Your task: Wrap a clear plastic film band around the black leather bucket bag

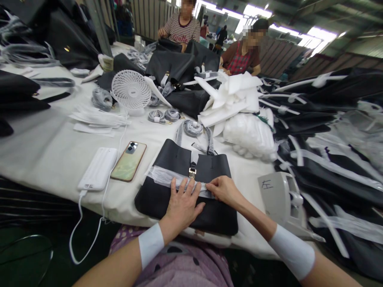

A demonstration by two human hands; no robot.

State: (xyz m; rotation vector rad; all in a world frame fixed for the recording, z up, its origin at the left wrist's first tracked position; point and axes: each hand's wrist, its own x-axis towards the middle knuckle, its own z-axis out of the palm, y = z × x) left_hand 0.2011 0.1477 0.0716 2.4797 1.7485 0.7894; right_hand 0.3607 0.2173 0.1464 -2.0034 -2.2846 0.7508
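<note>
A black leather handbag [167,199] lies flat at the near table edge, its gold clasp [192,172] facing up and its wrapped handles pointing away. A strip of translucent wrapping paper [163,175] runs across the bag under the clasp. My left hand [182,205] rests on the bag with fingers spread flat over the strip. My right hand [223,189] pinches the strip's right part with closed fingers. Both wrists wear white bands.
A phone [129,161] and a white power bank [98,168] with cable lie left of the bag. A small white fan [131,90], a white foam sheet pile [231,99], coiled straps [193,127] and more black bags crowd the table. A grey device [278,197] sits right. Two people work at the far side.
</note>
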